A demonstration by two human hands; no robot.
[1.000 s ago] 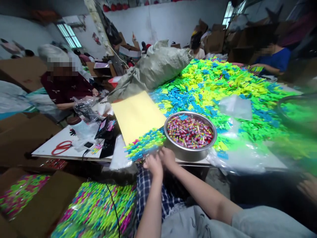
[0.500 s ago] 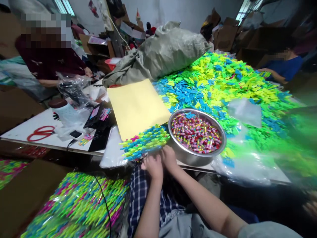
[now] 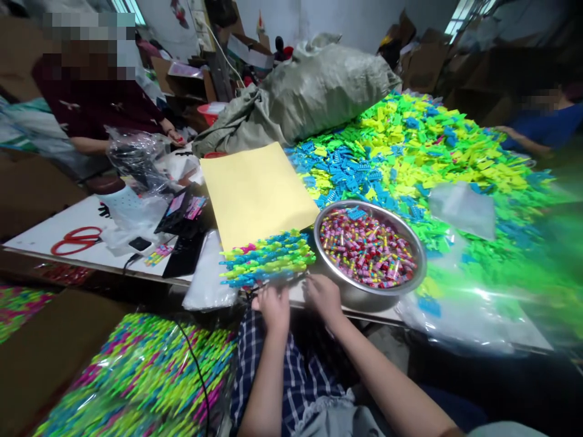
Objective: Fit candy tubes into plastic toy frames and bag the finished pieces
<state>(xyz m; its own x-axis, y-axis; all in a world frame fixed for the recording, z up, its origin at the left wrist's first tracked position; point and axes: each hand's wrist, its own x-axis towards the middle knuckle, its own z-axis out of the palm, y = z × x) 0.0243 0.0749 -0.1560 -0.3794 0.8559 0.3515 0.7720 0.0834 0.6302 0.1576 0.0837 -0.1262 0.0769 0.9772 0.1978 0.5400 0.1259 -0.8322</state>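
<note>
At the table's front edge, my left hand (image 3: pixel 274 308) has its fingers curled in just below a stack of blue, green and yellow plastic pieces (image 3: pixel 268 260). To its right, my right hand (image 3: pixel 323 298) is closed in a pinch beside a steel bowl (image 3: pixel 421 267). A thin dark strip (image 3: pixel 296 279) runs between the fingertips of both hands; what exactly the fingers hold is too small and blurred to tell. The bowl is full of small pink, red and yellow candy-like tubes (image 3: pixel 364 249), with a blue plastic piece on top.
A yellow sheet (image 3: pixel 257 197) lies behind the stack. Blue, green and yellow plastic pieces (image 3: pixel 410 145) are heaped beside a large grey sack (image 3: pixel 328 91). Red-handled scissors (image 3: pixel 77 241) lie left. Clear bags (image 3: pixel 464 209) rest on the right. Two people sit across the table.
My hands have moved apart, the left slightly left and the right slightly right. The dark strip between them shows more clearly. The whole view has shifted a little.
</note>
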